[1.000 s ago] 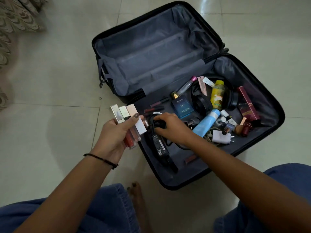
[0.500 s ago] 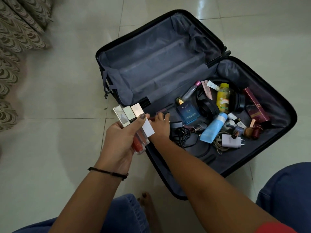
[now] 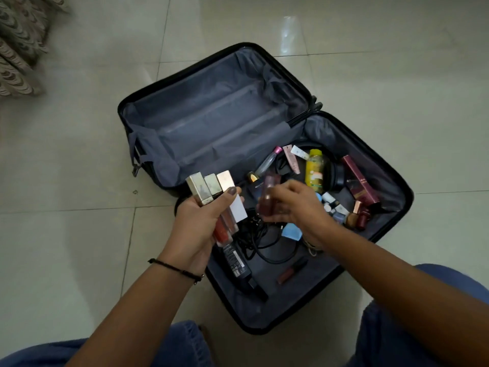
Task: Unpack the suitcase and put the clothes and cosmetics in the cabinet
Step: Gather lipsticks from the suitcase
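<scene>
Fingers of the left hand [image 3: 201, 226] curled round several cosmetic tubes [image 3: 211, 185]. The right hand [image 3: 296, 205] pinched one blurred tube [image 3: 267, 200] over the suitcase [image 3: 312, 287].

A home room — glossy floor tiles [image 3: 79, 154], patterned upholstery [image 3: 18, 49].

The right hand [image 3: 293, 205] and the dark maroon tube [image 3: 267, 200] it pinches are blurred. Under that hand, the pale blue plastic tube [image 3: 291, 233] is mostly hidden.
</scene>
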